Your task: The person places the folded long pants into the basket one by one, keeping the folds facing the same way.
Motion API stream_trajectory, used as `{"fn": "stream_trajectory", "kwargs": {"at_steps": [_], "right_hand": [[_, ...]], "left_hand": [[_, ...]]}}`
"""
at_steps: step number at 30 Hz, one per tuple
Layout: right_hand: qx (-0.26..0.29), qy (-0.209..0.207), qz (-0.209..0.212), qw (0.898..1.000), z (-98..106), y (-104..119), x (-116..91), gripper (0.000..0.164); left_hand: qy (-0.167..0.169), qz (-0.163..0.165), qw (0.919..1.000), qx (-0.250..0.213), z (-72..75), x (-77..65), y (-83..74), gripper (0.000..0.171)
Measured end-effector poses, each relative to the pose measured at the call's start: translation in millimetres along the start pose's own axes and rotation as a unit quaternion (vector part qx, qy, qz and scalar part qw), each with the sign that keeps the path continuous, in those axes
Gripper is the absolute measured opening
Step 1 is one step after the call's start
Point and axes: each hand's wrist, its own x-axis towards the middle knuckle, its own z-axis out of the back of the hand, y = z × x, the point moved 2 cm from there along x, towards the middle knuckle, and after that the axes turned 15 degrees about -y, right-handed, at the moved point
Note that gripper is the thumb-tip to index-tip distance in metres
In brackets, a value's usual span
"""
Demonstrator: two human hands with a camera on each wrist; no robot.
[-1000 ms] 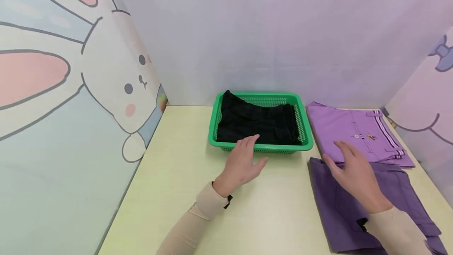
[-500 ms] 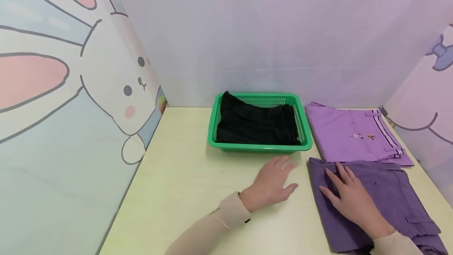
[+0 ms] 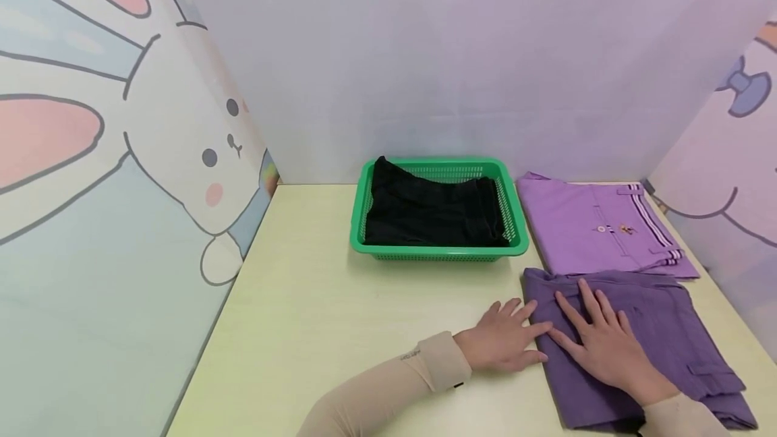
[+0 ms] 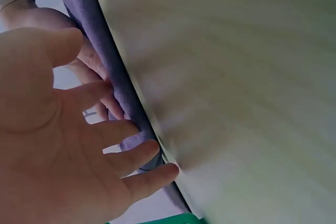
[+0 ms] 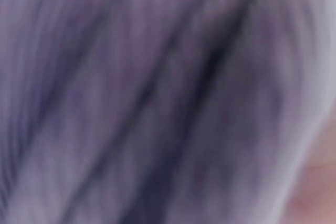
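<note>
While right hand [image 3: 603,349] lies splayed | plum garment [image 3: 664,332] beneath | left hand [image 3: 505,339] outstretched at edge

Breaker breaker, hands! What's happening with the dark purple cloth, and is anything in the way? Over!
Right hand on dark purple cloth, fingers spread; left hand at its left edge. Cloth lies folded. Nothing seen blocking the hands. Over.
</note>
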Motion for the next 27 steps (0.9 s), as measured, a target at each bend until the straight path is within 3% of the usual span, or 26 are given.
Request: {"fn": "stream_trajectory", "kwargs": {"at_steps": [12,20,27], "right_hand": [[0.048,0.017,-0.007,0.999,18.2,-30.6,1.9,0.093],[0.096,-0.011,0.026,0.995,26.3,-58.1,-2.7,0.092],[0.111,-0.052,0.019,0.992,33.6,-74.5,-7.0,0.087]], "left_hand": [[0.035,0.015,0.9992,0.006,11.6,-0.4,1.6,0.066],[0.033,0.022,0.9987,-0.030,16.0,5.5,4.8,0.062],[0.051,0.022,0.9973,-0.048,17.2,7.0,6.3,0.062]]}}
